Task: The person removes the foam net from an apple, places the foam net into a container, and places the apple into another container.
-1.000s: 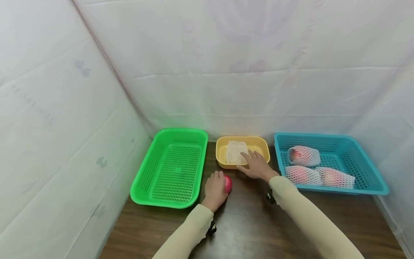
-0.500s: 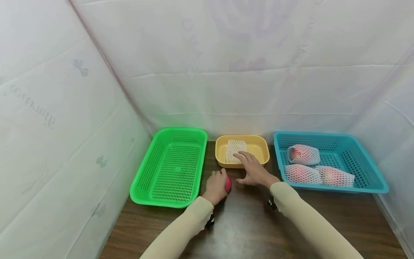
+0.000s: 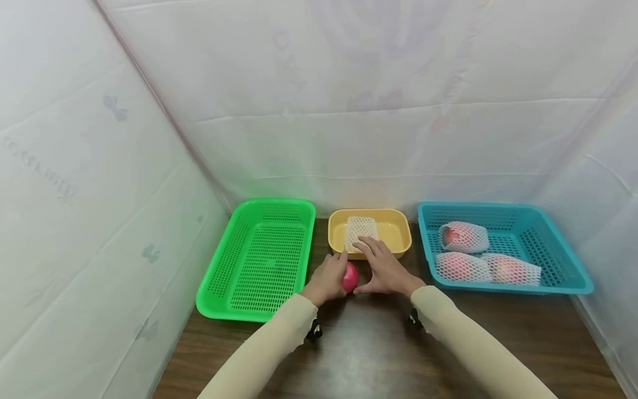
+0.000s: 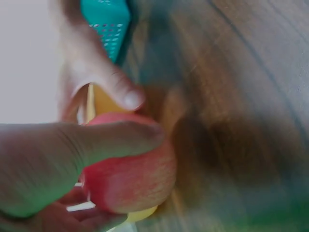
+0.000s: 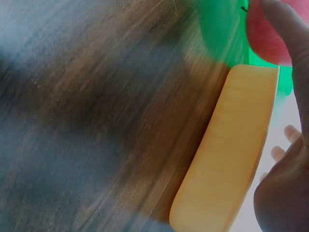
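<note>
My left hand (image 3: 329, 278) grips a red apple (image 3: 351, 277) in front of the yellow basin (image 3: 399, 248). The left wrist view shows the thumb lying across the apple (image 4: 135, 186), other fingers beneath. On the apple's other side, my right hand (image 3: 384, 271) is spread, fingers apart and gently bent. Its thumb comes close to the apple; whether they touch I cannot tell. In the right wrist view that thumb overlaps the apple (image 5: 263, 41). A white foam net (image 3: 361, 228) lies in the basin, just beyond the right fingertips.
To the left stands a green basket (image 3: 310, 238) with nothing in it. On the right, a blue basket (image 3: 553, 221) holds three red fruits (image 3: 463, 237) in white foam nets. Pale curtain walls (image 3: 319, 144) rise behind and beside the dark wooden table (image 3: 369, 354).
My right hand has drawn back from over the yellow basin and come down beside the apple. The left hand still grips the apple and has turned slightly, showing more of it.
</note>
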{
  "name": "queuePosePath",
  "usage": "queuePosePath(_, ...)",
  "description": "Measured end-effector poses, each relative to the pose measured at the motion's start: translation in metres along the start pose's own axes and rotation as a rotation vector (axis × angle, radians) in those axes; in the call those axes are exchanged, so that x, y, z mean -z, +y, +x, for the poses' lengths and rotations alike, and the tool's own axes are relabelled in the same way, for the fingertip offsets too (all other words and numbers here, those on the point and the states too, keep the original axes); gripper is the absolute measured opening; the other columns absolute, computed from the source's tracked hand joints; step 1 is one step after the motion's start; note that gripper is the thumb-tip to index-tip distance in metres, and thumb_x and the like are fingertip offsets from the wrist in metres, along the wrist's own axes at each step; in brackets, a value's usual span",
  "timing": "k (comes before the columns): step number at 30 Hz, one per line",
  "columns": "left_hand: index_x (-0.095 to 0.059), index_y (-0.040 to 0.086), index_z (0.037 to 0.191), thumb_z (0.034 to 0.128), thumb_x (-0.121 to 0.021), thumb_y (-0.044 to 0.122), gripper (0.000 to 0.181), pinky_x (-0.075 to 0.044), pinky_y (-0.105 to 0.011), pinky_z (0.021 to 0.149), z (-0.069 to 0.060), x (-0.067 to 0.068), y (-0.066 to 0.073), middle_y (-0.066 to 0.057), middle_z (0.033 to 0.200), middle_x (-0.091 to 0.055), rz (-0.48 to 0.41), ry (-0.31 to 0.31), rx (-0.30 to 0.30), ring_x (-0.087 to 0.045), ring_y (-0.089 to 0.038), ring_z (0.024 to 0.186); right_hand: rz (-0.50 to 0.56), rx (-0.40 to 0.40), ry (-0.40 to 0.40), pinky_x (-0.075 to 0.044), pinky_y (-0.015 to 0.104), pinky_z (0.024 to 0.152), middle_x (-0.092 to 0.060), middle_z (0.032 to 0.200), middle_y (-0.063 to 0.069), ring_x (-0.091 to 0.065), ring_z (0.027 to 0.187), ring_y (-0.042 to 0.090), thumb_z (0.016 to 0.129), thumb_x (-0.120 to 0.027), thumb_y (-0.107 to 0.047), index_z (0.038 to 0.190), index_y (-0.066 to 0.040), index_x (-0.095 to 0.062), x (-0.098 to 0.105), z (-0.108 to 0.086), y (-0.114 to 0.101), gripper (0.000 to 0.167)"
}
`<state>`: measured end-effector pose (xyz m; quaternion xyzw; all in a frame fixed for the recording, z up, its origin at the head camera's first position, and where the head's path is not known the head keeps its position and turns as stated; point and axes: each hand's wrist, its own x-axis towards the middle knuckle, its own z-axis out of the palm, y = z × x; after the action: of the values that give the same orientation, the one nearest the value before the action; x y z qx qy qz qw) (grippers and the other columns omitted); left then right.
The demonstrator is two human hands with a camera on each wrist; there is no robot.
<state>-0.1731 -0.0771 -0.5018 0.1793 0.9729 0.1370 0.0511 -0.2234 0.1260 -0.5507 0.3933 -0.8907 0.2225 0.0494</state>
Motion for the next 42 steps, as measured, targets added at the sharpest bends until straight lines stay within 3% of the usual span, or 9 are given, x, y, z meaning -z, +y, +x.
queuePosePath(5, -0.053, 0.003, 0.123, 0.0617, -0.098, 0.012, 0.077, -0.057, -0.041, 0.083, -0.006, 0.022, -0.009, -0.013, 0.109, -0.065, -0.095, -0.017, -0.061, -0.060, -0.030, 0.099, 0.023, -0.034, -0.023, -0.025, 0.056, 0.121, -0.036, 0.160, 0.014, -0.034, 0.144, 0.031, 0.065, -0.087, -0.069, 0.157, -0.007, -0.037, -0.003, 0.003, -0.007, 0.122)
queuePosePath(12, -0.053, 0.003, 0.121, 0.0610, -0.099, 0.009, 0.076, -0.057, -0.042, 0.084, -0.016, 0.049, -0.029, -0.013, 0.110, -0.064, -0.237, 0.026, -0.102, -0.059, -0.029, 0.102, 0.060, -0.030, -0.025, -0.034, 0.050, 0.118, -0.035, 0.161, 0.013, -0.032, 0.145, 0.027, 0.065, -0.088, -0.066, 0.158, -0.007, -0.035, -0.007, 0.014, -0.020, 0.123)
queuePosePath(17, -0.054, 0.003, 0.123, 0.0602, -0.100, 0.010, 0.078, -0.057, -0.043, 0.088, -0.020, 0.065, -0.043, -0.012, 0.115, -0.065, -0.304, 0.068, -0.068, -0.062, -0.028, 0.105, 0.081, -0.014, -0.020, -0.035, 0.049, 0.118, -0.034, 0.160, 0.013, -0.032, 0.146, 0.026, 0.065, -0.089, -0.064, 0.158, -0.009, -0.032, -0.010, 0.020, -0.027, 0.122)
queuePosePath(22, -0.054, 0.003, 0.127, 0.0612, -0.100, 0.011, 0.081, -0.056, -0.047, 0.090, -0.026, 0.079, -0.056, -0.014, 0.117, -0.065, -0.316, 0.140, -0.019, -0.062, -0.030, 0.107, 0.094, 0.003, -0.010, -0.033, 0.046, 0.119, -0.032, 0.161, 0.012, -0.031, 0.147, 0.027, 0.066, -0.090, -0.062, 0.159, -0.007, -0.031, -0.013, 0.024, -0.032, 0.123)
queuePosePath(28, -0.051, 0.004, 0.134, 0.0653, -0.098, 0.014, 0.084, -0.055, -0.051, 0.092, -0.032, 0.085, -0.072, -0.017, 0.125, -0.064, -0.330, 0.197, 0.021, -0.062, -0.034, 0.113, 0.086, 0.004, -0.010, -0.031, 0.045, 0.120, -0.029, 0.162, 0.013, -0.030, 0.149, 0.027, 0.070, -0.085, -0.068, 0.160, -0.009, -0.027, -0.016, 0.029, -0.038, 0.123)
queuePosePath(33, -0.051, 0.006, 0.136, 0.0671, -0.097, 0.015, 0.084, -0.055, -0.051, 0.092, -0.034, 0.085, -0.087, -0.016, 0.127, -0.063, -0.331, 0.215, 0.015, -0.061, -0.034, 0.115, 0.098, 0.017, -0.018, -0.031, 0.046, 0.120, -0.027, 0.164, 0.016, -0.029, 0.150, 0.027, 0.072, -0.081, -0.071, 0.161, -0.008, -0.025, -0.018, 0.035, -0.044, 0.122)
queuePosePath(42, -0.052, 0.006, 0.139, 0.0677, -0.097, 0.012, 0.084, -0.056, -0.054, 0.089, -0.039, 0.085, -0.107, -0.017, 0.129, -0.062, -0.313, 0.263, 0.007, -0.062, -0.036, 0.114, 0.109, 0.041, -0.066, -0.030, 0.044, 0.121, -0.017, 0.169, 0.007, -0.022, 0.154, 0.024, 0.076, -0.077, -0.071, 0.164, -0.013, -0.020, -0.022, 0.050, -0.060, 0.120)
